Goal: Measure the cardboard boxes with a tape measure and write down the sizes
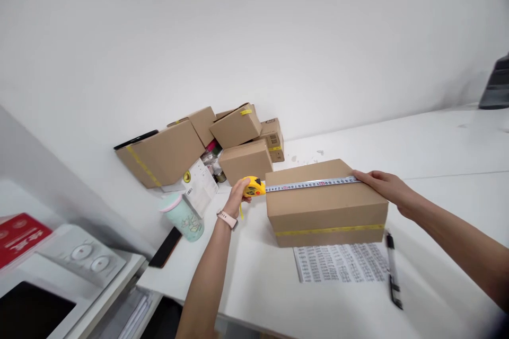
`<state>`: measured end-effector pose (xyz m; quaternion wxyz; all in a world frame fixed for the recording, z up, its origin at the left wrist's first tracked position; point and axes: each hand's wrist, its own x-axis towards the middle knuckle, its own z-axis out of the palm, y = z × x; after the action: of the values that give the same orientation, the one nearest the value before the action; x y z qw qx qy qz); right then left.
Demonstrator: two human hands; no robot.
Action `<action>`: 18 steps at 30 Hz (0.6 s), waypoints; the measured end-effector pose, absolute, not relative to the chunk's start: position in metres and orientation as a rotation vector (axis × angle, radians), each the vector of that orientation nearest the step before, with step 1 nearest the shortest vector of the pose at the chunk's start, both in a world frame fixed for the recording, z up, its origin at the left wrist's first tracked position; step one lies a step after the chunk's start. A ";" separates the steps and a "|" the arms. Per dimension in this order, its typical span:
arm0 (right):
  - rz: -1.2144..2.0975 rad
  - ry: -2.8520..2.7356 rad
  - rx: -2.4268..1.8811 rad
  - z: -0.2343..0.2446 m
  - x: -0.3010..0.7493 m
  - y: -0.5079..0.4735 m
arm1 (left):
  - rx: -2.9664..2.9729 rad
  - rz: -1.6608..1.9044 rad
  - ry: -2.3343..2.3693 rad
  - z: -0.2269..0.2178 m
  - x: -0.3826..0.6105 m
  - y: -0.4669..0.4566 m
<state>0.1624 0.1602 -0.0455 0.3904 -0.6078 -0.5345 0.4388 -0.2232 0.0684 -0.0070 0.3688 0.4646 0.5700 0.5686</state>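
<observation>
— Where's the box (326, 212)?

— On the table (437, 159), its near edge over a printed sheet (342, 262), with a pen (393, 270) just beside. The tape (314, 184) runs flat across its top, side to side.

— And the hands?

— The left hand (238, 193) is curled around the yellow case (254, 186), fingers clamped on it, just off the box's left edge. The right hand (384, 185) lies at the right edge, fingers stretched out and together, pinning the tape's end to the cardboard. I can't tell what the thumb is doing.

— How would that box handle?

— Plain cardboard, sealed with a yellow strip. I'd guess it's light and fairly stiff, though the corners would dent. The sides look smooth, so I'd take it by the two short ends, fingers under the bottom edges.

— The tape?

— Thin and springy, I'd say, likely to whip back if let go. I'd grip the whole case and pinch the end firmly.
</observation>
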 end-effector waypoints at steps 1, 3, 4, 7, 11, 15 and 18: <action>1.118 -1.359 -1.549 -0.045 0.162 0.160 | 1.191 1.446 1.458 -0.008 -0.225 0.070; 1.124 -1.369 -1.543 -0.044 0.162 0.159 | 1.195 1.424 1.449 -0.009 -0.227 0.072; 1.125 -1.371 -1.542 -0.043 0.162 0.158 | 1.197 1.416 1.448 -0.010 -0.228 0.072; 1.123 -1.382 -1.535 -0.040 0.162 0.156 | 1.205 1.402 1.451 -0.011 -0.230 0.072; 1.108 -1.392 -1.548 -0.042 0.163 0.157 | 1.233 1.433 1.468 -0.005 -0.220 0.066; 1.051 -1.430 -1.575 -0.046 0.165 0.161 | 1.343 1.492 1.459 0.016 -0.194 0.038; 1.033 -1.431 -1.518 -0.039 0.171 0.167 | 1.417 1.428 1.442 0.029 -0.171 0.007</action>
<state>0.1715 0.1668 -0.0388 0.3955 -0.5990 -0.5646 0.4075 -0.1710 0.0069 0.0290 0.3272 0.5409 0.5506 0.5451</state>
